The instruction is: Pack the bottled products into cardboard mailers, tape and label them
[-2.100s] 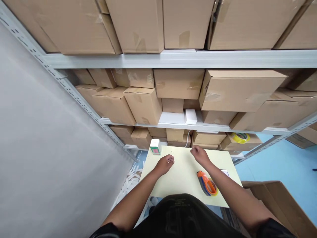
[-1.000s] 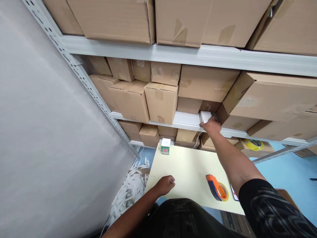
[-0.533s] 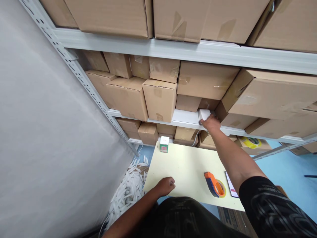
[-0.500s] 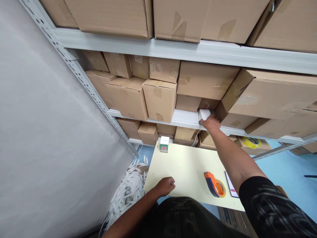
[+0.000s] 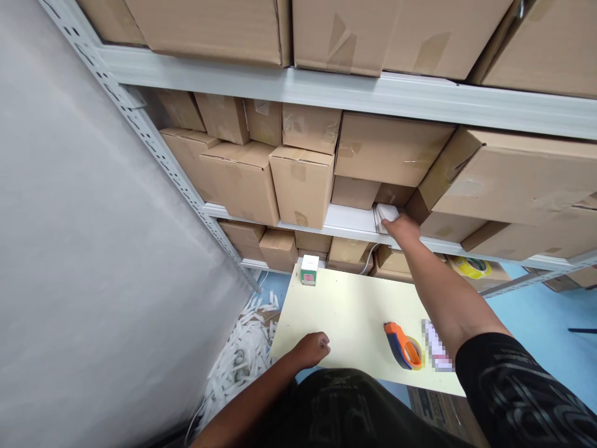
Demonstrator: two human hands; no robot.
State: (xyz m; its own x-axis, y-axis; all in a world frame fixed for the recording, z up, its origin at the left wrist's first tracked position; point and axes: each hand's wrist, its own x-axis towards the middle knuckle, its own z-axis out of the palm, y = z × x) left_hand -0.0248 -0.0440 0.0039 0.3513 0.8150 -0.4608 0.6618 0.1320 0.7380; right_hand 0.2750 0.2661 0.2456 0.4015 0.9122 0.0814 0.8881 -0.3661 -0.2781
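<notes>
Head view: the right hand (image 5: 405, 229) has shifted from table (image 5: 345, 305) to shelf (image 5: 347, 219), touching the white box (image 5: 388, 211) at three o'clock, likely the work's focus now; finger grip is unclear. The left hand (image 5: 311, 350) curls closed at six o'clock.

Right hand (image 5: 405, 229) touching white box (image 5: 388, 211) on shelf (image 5: 349, 221); left hand (image 5: 312, 350) curled.

No legible lettering anywhere.
</notes>
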